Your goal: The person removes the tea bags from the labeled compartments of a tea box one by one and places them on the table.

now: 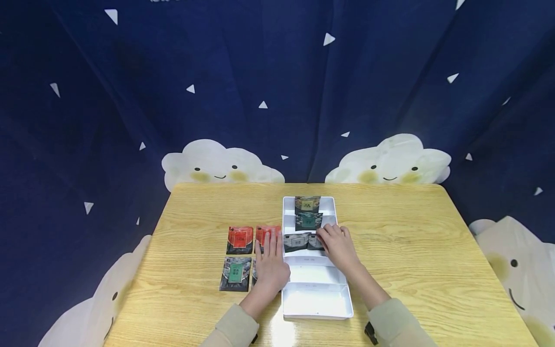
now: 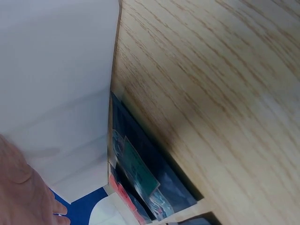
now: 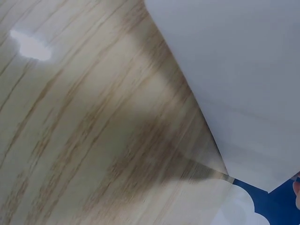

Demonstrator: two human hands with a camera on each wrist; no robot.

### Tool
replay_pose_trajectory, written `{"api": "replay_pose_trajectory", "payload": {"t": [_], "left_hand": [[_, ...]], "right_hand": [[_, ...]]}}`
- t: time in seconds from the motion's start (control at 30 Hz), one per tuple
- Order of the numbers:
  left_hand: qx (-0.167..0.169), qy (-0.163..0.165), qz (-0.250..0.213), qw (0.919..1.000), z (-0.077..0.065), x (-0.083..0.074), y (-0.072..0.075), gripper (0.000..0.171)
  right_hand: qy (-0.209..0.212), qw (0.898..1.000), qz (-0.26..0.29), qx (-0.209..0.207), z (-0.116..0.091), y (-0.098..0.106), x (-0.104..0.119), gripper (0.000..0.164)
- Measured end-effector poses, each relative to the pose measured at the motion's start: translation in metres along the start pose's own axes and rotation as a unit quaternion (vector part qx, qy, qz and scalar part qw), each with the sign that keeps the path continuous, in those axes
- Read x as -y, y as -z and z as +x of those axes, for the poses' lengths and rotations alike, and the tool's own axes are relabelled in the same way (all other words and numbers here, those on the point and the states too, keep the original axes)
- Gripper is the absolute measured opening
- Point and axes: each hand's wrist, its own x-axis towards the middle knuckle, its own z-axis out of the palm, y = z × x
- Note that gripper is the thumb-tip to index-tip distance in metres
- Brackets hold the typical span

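Observation:
A white compartment tray stands on the table. My right hand reaches over its right wall, fingers bent, and pinches the right one of two grey packets lying side by side in a middle compartment. The other grey packet lies to its left. Farther back in the tray are a dark green packet and a packet with a yellowish label. My left hand lies with straight fingers over a red packet left of the tray, partly covering it and a dark packet.
Another red packet and a green-labelled packet lie farther left on the wooden table. In the left wrist view, the tray's white side wall rises close to a green-labelled packet. A dark blue curtain hangs behind the table.

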Motion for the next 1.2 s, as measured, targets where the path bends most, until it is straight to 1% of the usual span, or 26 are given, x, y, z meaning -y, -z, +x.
{"api": "replay_pose_trajectory", "payload": {"t": [0.07,0.17,0.27,0.33,0.43,0.63,0.7,0.8,0.97,1.2], "left_hand": [[-0.003,-0.001,0.0,1.0,0.0,0.0,0.0,0.072],[-0.004,-0.001,0.003,1.0,-0.001,0.0,0.0,0.072],[-0.003,-0.002,0.007,1.0,-0.001,0.0,-0.001,0.071],[-0.004,-0.003,0.008,1.0,-0.001,0.0,-0.001,0.071],[-0.005,-0.004,0.007,1.0,0.0,0.001,-0.001,0.071],[-0.008,-0.006,0.004,0.9999,0.001,0.001,-0.002,0.071],[-0.006,-0.006,0.005,1.0,0.001,0.001,-0.002,0.071],[-0.004,-0.006,0.003,1.0,0.001,0.002,-0.002,0.072],[-0.007,-0.007,0.001,1.0,0.001,0.002,0.0,0.072],[-0.004,-0.006,0.001,1.0,0.001,0.002,-0.002,0.072]], "right_hand": [[0.002,1.0,-0.001,0.001,0.0,0.0,0.0,0.01],[-0.001,1.0,-0.004,0.014,-0.001,0.004,0.002,0.015],[-0.007,1.0,0.003,0.026,0.0,0.01,0.004,0.021],[-0.01,1.0,0.014,0.023,0.001,0.016,0.005,0.023],[-0.013,0.999,0.03,-0.001,0.006,0.026,0.006,0.022],[-0.027,0.996,0.057,-0.069,0.016,0.051,0.001,0.021],[-0.038,0.993,0.064,-0.087,0.018,0.059,-0.003,0.019],[-0.06,0.991,0.069,-0.101,0.021,0.066,-0.013,0.017],[-0.101,0.988,0.071,-0.095,0.02,0.065,-0.034,0.014],[-0.151,0.985,0.06,-0.062,0.01,0.046,-0.063,0.011]]}}
